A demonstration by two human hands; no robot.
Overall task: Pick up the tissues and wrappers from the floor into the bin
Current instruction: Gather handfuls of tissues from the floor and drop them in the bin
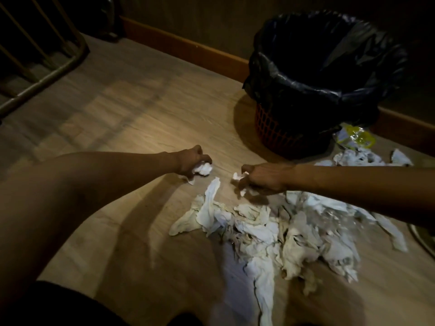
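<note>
A heap of crumpled white tissues (277, 229) covers the wooden floor at lower right. My left hand (191, 160) is closed on a wad of white tissue (203, 170) just left of the heap's far end. My right hand (264, 176) reaches in from the right and grips another tissue (238, 177) at the heap's top edge. An orange mesh bin (270, 128) lined with a black bag (324, 67) stands beyond both hands, at upper right. A yellow and clear wrapper (356, 137) lies by the bin's base, with more tissues (360, 157) beside it.
A wooden skirting board (188, 49) runs along the dark wall behind the bin. A metal railing (42, 74) over a stairwell is at upper left. The curved edge of a round object (423, 238) shows at the far right. My knee is at lower left.
</note>
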